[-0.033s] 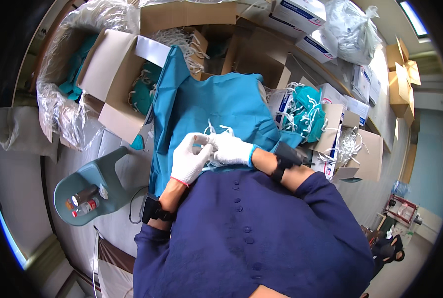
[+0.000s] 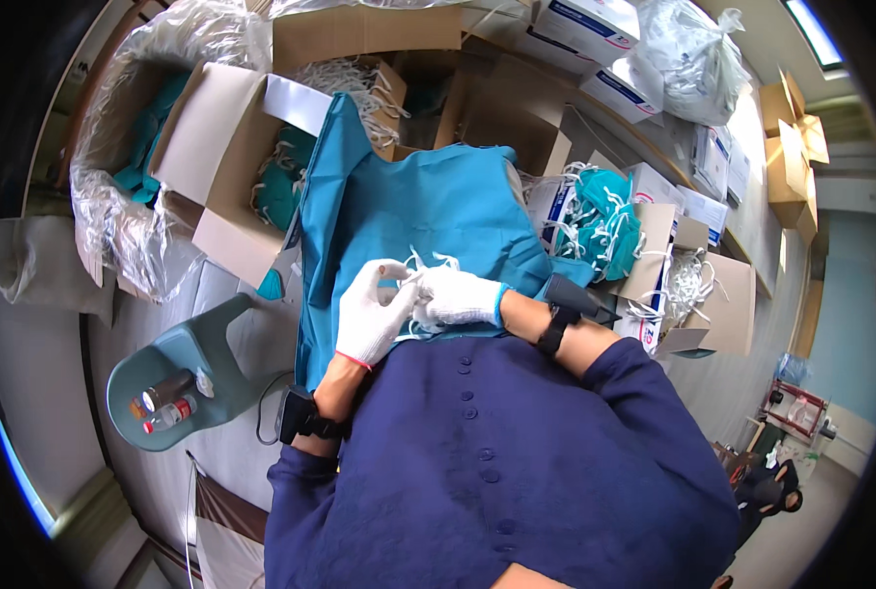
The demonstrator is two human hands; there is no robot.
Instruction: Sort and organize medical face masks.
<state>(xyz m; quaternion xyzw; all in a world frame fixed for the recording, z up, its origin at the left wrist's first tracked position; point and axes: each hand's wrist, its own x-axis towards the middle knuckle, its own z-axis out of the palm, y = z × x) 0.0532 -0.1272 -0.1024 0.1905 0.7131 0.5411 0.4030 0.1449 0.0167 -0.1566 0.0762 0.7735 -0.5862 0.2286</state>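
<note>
Both my hands wear white knitted gloves and meet over the blue cloth (image 2: 438, 201) across my lap. My right hand (image 2: 461, 297) is closed around a bunch of white elastic straps (image 2: 445, 261), whose loose ends stick out above and below the fingers. Touching it from the left, my left hand (image 2: 369, 312) has thumb and fingers curled in a pinch at the same straps; its fingertips partly hide what they grip. What the straps are attached to is hidden.
Green masks with white straps (image 2: 600, 224) heap up on the right, beside a carton of loose white straps (image 2: 690, 285). On the left stand an open cardboard box (image 2: 227, 236) and a plastic-lined box (image 2: 99, 187). A grey-green stool (image 2: 129, 378) carries bottles.
My left thumb and fingers have shifted slightly at the straps. My right hand stays closed in nearly the same place.
</note>
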